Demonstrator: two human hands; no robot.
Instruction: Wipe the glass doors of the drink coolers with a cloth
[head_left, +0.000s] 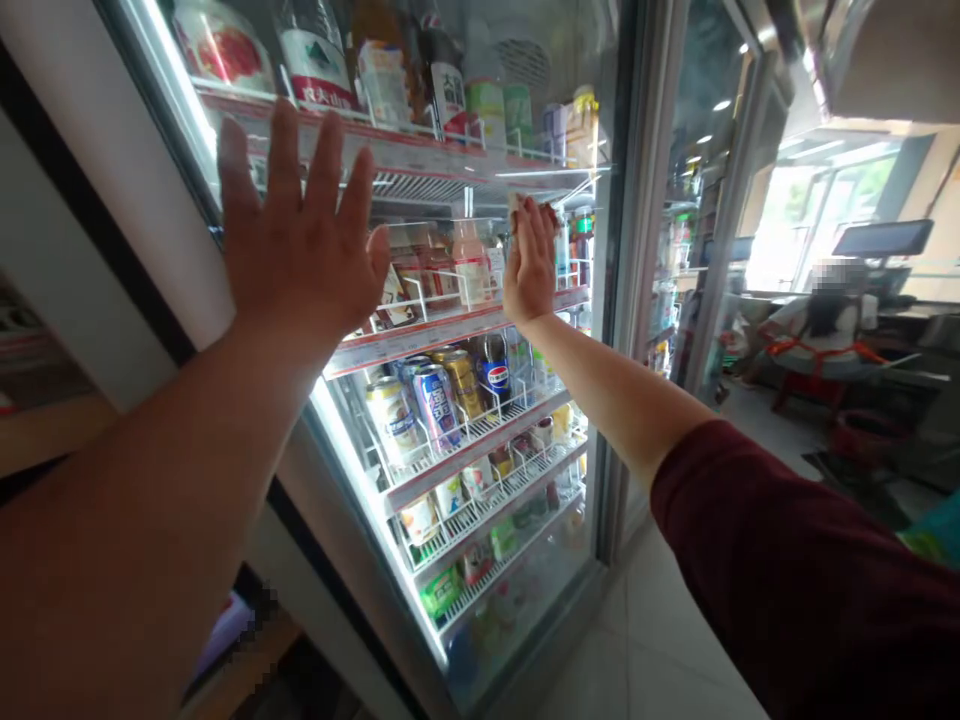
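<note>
My left hand is raised in front of the glass-door drinks fridge, fingers spread and nothing in it. I cannot tell whether it touches the glass. My right hand lies flat against the fridge's glass door, holding a brown-and-white cloth under its fingers; most of the cloth is hidden. Behind the glass are a pink bottle, a blue-and-purple can and a dark Pepsi bottle on wire shelves.
More glass-door fridges stand to the right. Further back, a person sits near a monitor, with a red stool there. The tiled floor shows at the lower right. A pale frame runs down the left.
</note>
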